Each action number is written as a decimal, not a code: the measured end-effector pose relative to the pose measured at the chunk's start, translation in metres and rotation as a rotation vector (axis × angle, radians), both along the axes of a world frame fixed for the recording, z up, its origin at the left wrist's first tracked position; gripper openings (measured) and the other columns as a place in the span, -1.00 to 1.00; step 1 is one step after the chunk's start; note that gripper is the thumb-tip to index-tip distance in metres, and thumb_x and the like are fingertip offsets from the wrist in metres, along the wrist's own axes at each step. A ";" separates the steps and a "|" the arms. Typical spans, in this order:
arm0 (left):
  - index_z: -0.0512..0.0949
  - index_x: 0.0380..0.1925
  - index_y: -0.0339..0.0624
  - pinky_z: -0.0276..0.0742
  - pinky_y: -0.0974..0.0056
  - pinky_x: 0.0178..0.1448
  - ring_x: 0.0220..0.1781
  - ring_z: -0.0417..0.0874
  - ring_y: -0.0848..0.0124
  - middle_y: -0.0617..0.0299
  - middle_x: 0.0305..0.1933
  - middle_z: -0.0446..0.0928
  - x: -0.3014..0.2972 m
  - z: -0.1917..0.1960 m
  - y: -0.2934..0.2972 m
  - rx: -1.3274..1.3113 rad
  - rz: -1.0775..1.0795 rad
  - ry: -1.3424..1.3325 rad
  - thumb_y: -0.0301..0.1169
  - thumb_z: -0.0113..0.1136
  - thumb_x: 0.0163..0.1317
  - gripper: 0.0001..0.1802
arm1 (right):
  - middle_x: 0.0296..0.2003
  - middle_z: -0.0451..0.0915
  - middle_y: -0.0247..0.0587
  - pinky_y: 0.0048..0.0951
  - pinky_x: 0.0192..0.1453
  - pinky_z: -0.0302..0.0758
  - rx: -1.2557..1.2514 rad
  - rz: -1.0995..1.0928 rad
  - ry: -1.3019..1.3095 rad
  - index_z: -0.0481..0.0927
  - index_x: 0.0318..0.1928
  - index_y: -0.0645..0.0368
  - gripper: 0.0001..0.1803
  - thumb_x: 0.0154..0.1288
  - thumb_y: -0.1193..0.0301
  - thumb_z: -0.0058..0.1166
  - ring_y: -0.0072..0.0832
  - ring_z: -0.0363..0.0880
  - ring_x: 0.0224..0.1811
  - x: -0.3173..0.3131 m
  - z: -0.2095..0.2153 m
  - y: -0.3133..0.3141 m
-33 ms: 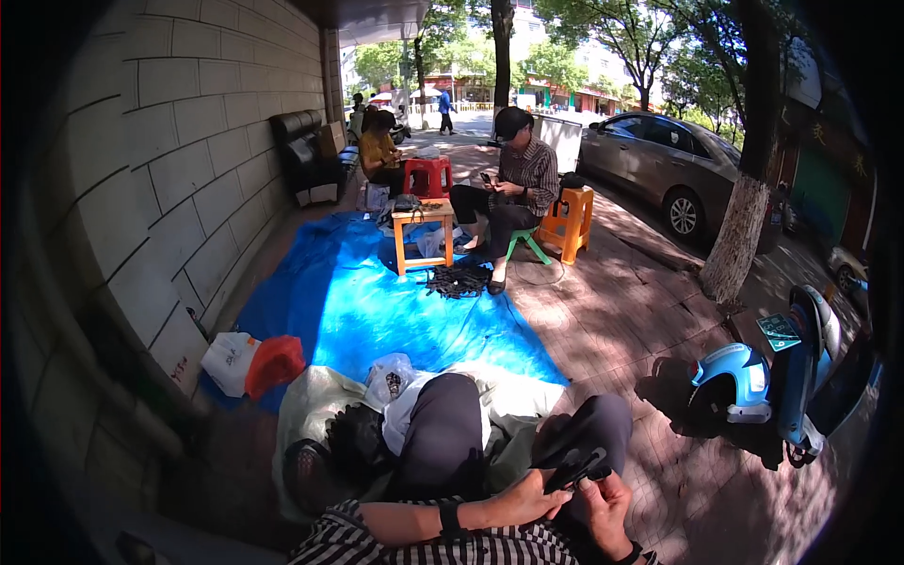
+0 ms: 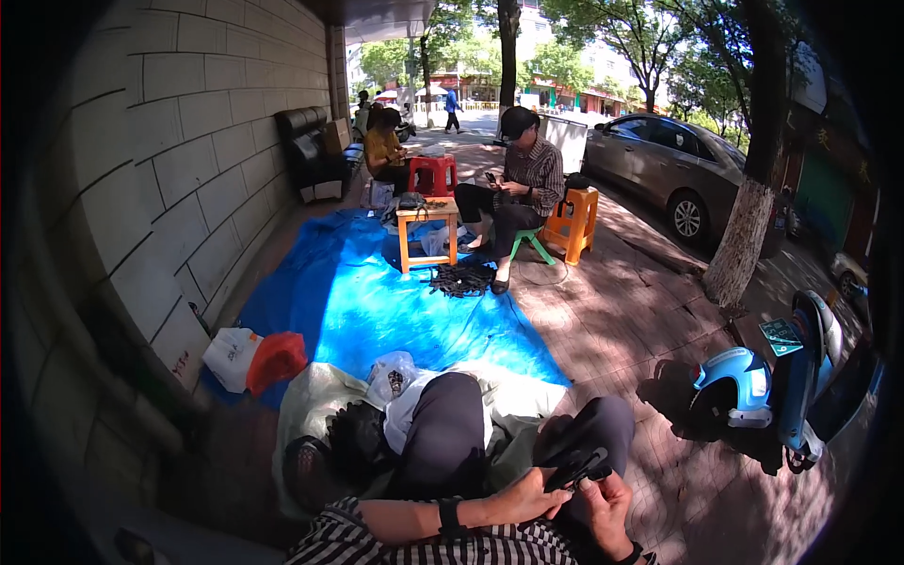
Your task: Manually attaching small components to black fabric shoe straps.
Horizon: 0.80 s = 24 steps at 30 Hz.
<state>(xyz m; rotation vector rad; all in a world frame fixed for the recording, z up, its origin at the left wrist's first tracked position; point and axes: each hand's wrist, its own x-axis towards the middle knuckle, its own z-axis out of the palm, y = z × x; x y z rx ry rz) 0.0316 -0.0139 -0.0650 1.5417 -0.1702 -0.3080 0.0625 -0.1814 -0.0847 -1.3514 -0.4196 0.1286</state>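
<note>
Left forearm bare, nearly level, pointing rightward; wrist roughly straight. Left hand palm inward, fingers curled in a grip. Right hand angled upward from lower edge, thumb and fingers pinched, close beside the left.

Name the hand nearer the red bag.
Left. The left hand is right of and below the red bag in the picture; the right hand is farther right.
</note>
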 end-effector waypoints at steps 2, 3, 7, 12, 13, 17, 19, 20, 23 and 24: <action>0.41 -0.43 -0.23 0.23 0.48 -0.51 -0.60 0.28 0.69 0.40 -0.67 0.42 0.004 -0.002 0.014 -0.001 -0.052 0.023 -0.32 0.04 0.25 -0.80 | -0.64 0.34 -0.59 -0.71 -0.56 0.07 0.004 0.061 0.097 0.53 -0.30 0.26 -0.92 0.25 0.50 0.05 -0.84 0.14 -0.63 0.006 0.009 0.007; 0.42 -0.42 -0.24 0.24 0.47 -0.50 -0.57 0.32 0.69 0.39 -0.67 0.43 0.007 0.000 0.021 -0.032 -0.058 0.016 -0.32 0.06 0.23 -0.80 | -0.64 0.35 -0.54 -0.72 -0.58 0.07 -0.017 0.130 0.153 0.52 -0.30 0.24 -0.91 0.24 0.47 0.06 -0.81 0.13 -0.66 0.011 0.014 0.012; 0.39 -0.39 -0.23 0.28 0.46 -0.46 -0.56 0.42 0.65 0.30 -0.62 0.48 0.007 0.012 0.066 -0.131 0.206 -0.234 -0.42 0.05 0.23 -0.88 | -0.66 0.32 -0.46 -0.68 -0.61 0.16 0.114 0.241 0.554 0.45 -0.28 0.20 -0.88 0.31 0.40 -0.03 -0.71 0.21 -0.70 0.027 0.014 0.026; 0.42 -0.36 -0.24 0.10 0.48 -0.76 -0.82 0.25 0.63 0.18 -0.52 0.55 -0.004 0.015 0.179 -0.155 0.787 -0.006 -0.47 0.13 0.15 -0.88 | -0.36 0.47 -0.30 -0.57 -0.38 0.44 0.183 0.222 0.833 0.45 -0.23 0.21 -0.92 0.27 0.52 -0.08 -0.55 0.44 -0.37 0.038 0.004 0.034; 0.44 -0.38 -0.25 0.10 0.48 -0.76 -0.82 0.25 0.63 0.16 -0.51 0.56 -0.011 -0.004 0.204 -0.143 0.846 -0.031 -0.45 0.13 0.13 -0.88 | -0.36 0.47 -0.30 -0.57 -0.38 0.44 0.166 0.218 0.856 0.45 -0.23 0.21 -0.92 0.27 0.52 -0.08 -0.55 0.44 -0.37 0.038 0.000 0.035; 0.54 -0.57 -0.32 0.05 0.43 -0.77 -0.85 0.18 0.61 0.21 -0.66 0.50 -0.041 -0.100 0.266 -0.226 1.028 0.260 -0.44 0.10 0.10 -0.83 | -0.34 0.48 -0.20 -0.56 -0.36 0.50 0.100 0.201 0.952 0.45 -0.24 0.24 -0.89 0.24 0.61 -0.13 -0.49 0.48 -0.35 0.040 -0.010 0.044; 0.49 -0.66 -0.35 0.08 0.41 -0.78 -0.85 0.19 0.59 0.07 -0.61 0.54 -0.060 -0.147 0.274 -0.222 1.021 0.387 -0.47 0.09 0.07 -0.81 | -0.34 0.49 -0.17 -0.58 -0.37 0.51 0.075 0.239 0.982 0.45 -0.25 0.26 -0.88 0.24 0.63 -0.15 -0.48 0.48 -0.36 0.042 -0.010 0.045; 0.48 -0.69 -0.34 0.08 0.40 -0.79 -0.85 0.20 0.57 0.04 -0.59 0.55 -0.066 -0.170 0.275 -0.213 1.101 0.434 -0.47 0.08 0.06 -0.79 | -0.34 0.49 -0.15 -0.60 -0.39 0.50 0.064 0.260 1.019 0.45 -0.25 0.27 -0.88 0.23 0.64 -0.14 -0.48 0.48 -0.38 0.041 -0.010 0.046; 0.46 -0.73 -0.33 0.09 0.38 -0.79 -0.86 0.21 0.54 -0.02 -0.57 0.57 -0.081 -0.223 0.279 -0.224 1.259 0.504 -0.48 0.06 0.06 -0.77 | -0.32 0.51 -0.12 -0.62 -0.45 0.48 0.026 0.273 1.078 0.46 -0.23 0.29 -0.88 0.21 0.63 -0.07 -0.54 0.46 -0.46 0.041 -0.012 0.046; 0.46 -0.74 -0.33 0.09 0.37 -0.79 -0.86 0.22 0.51 -0.04 -0.56 0.57 -0.087 -0.236 0.280 -0.234 1.336 0.509 -0.48 0.05 0.06 -0.76 | -0.32 0.52 -0.12 -0.64 -0.48 0.46 -0.013 0.266 1.080 0.47 -0.21 0.30 -0.87 0.21 0.61 -0.04 -0.57 0.44 -0.50 0.042 -0.011 0.047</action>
